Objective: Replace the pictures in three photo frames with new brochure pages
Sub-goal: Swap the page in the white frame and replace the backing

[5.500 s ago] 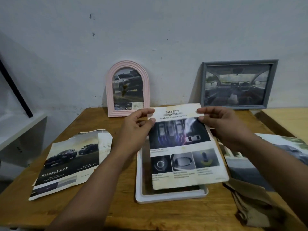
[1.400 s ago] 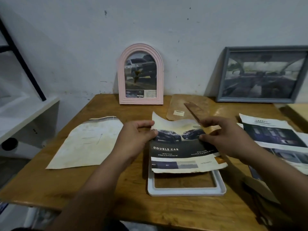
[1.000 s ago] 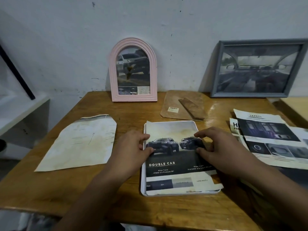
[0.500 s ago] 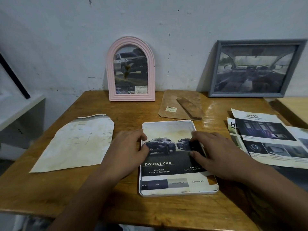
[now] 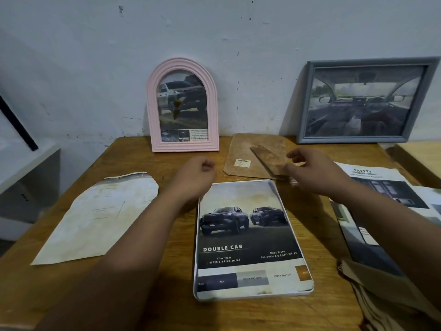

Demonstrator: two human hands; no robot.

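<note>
A white rounded frame (image 5: 310, 291) lies flat on the wooden table (image 5: 152, 306) with the "DOUBLE CAB" brochure page (image 5: 248, 237) resting inside it. My left hand (image 5: 194, 175) hovers above the frame's upper left corner, fingers loosely curled, holding nothing. My right hand (image 5: 315, 170) is open over the brown backing board (image 5: 248, 155) and its stand flap (image 5: 269, 158) behind the frame. A pink arched frame (image 5: 152, 111) and a grey rectangular frame (image 5: 304, 103) lean on the wall, each with a car picture.
A stained cut sheet (image 5: 95, 216) lies face down at the left. The "SAFETY" page (image 5: 374, 180) and other brochure pages are stacked at the right, with crumpled brown paper (image 5: 386, 297) at the front right. A white shelf (image 5: 23, 163) stands left of the table.
Both hands have lifted off the brochure page, which now lies flat in the white frame. My right hand has moved back toward the backing board; my left has moved up past the frame's corner.
</note>
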